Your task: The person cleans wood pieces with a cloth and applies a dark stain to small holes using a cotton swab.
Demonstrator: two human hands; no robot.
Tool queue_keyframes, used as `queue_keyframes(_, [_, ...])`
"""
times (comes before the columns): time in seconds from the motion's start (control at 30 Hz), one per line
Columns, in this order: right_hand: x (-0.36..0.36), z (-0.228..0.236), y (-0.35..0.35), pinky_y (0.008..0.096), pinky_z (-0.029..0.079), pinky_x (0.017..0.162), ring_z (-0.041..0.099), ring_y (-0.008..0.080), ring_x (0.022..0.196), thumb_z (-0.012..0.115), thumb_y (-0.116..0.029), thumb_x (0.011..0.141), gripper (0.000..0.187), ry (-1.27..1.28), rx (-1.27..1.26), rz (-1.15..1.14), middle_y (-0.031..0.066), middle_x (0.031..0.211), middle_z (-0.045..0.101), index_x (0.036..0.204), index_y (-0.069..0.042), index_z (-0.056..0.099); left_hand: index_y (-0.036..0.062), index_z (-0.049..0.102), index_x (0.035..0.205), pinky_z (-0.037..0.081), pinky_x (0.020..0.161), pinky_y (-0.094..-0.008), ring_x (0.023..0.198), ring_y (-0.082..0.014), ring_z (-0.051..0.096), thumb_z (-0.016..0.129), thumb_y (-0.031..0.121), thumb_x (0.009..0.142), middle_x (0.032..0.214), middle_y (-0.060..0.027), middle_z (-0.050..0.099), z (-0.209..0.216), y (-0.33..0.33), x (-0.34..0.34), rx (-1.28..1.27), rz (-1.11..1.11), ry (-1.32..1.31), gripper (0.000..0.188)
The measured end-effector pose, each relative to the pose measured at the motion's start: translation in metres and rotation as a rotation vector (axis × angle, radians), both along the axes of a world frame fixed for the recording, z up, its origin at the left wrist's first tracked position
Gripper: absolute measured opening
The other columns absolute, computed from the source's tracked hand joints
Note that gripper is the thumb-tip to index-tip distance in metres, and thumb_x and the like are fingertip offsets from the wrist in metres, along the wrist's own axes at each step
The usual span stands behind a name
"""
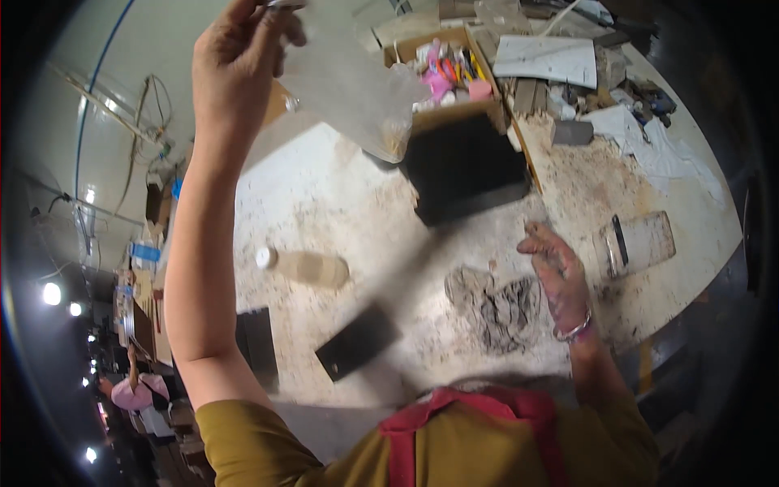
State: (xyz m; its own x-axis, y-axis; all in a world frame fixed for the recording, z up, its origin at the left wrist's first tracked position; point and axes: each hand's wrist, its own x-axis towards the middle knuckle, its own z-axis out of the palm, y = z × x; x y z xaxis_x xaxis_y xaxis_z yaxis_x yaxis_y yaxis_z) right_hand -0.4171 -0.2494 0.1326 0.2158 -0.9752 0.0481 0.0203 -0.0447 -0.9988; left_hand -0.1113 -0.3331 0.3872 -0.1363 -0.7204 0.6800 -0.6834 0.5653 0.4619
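My left hand [231, 69] is raised high at the top, its fingers closed on the upper part of a translucent plastic bag [349, 89]. The bag hangs down to the right, with some brownish bits in its lower corner. Something small and shiny shows by the fingertips, too cut off to name. Low over the table, my right hand [561, 280] has dark smudges, and its fingers are loosely bent and apart. It appears to hold nothing. Just left of it lies a crumpled, stained grey cloth [497, 312].
A capped bottle [308, 268] lies on its side on the stained white table [406, 268]. Black flat pieces [357, 341] lie nearer me. Beyond are a black block [466, 166] and a cardboard box [483, 61] of colourful items. A clear container [641, 242] lies right; scraps clutter the far right.
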Motion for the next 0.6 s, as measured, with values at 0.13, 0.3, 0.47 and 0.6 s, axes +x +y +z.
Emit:
queue_keyframes(0.13, [-0.001, -0.008, 0.011, 0.0328, 0.043, 0.093, 0.059, 0.0201, 0.096, 0.040, -0.024, 0.093, 0.039, -0.050, 0.137, 0.200, 0.0072, 0.097, 0.064, 0.118, 0.001, 0.056, 0.0035, 0.063, 0.101, 0.046, 0.055, -0.0263, 0.067, -0.0142, 0.063, 0.058, 0.002, 0.082, 0.088, -0.0066, 0.067, -0.091, 0.074, -0.034, -0.207, -0.307, -0.710, 0.020])
queue_keyframes(0.3, [0.032, -0.018, 0.046, 0.0325, 0.045, 0.090, 0.060, 0.0200, 0.092, 0.046, -0.020, 0.093, 0.030, -0.176, -0.059, 0.524, 0.0103, 0.100, 0.062, 0.114, 0.000, 0.055, 0.0108, 0.056, 0.077, 0.045, 0.053, -0.0240, 0.059, -0.0104, 0.053, 0.060, 0.015, 0.070, 0.071, 0.0013, 0.050, -0.172, 0.161, -0.081, -0.164, -0.446, -0.868, 0.009])
queue_keyframes(0.47, [0.049, -0.003, 0.059, 0.0258, 0.048, 0.081, 0.060, 0.0147, 0.093, 0.056, -0.014, 0.090, 0.023, -0.344, 0.217, 0.325, 0.0062, 0.103, 0.062, 0.110, -0.003, 0.057, 0.0127, 0.055, 0.080, 0.046, 0.057, -0.0262, 0.062, -0.0119, 0.054, 0.059, 0.016, 0.070, 0.071, 0.0006, 0.049, -0.162, 0.171, -0.066, -0.233, -0.411, -0.885, 0.011])
queue_keyframes(0.6, [0.056, -0.003, 0.043, 0.0274, 0.051, 0.079, 0.061, 0.0150, 0.094, 0.064, -0.017, 0.087, 0.031, -0.491, 0.247, 0.156, 0.0069, 0.104, 0.063, 0.112, -0.002, 0.056, 0.0096, 0.058, 0.085, 0.050, 0.062, -0.0311, 0.068, -0.0187, 0.060, 0.058, 0.017, 0.078, 0.077, -0.0034, 0.057, -0.148, 0.181, -0.042, 0.041, -0.332, -1.074, 0.010])
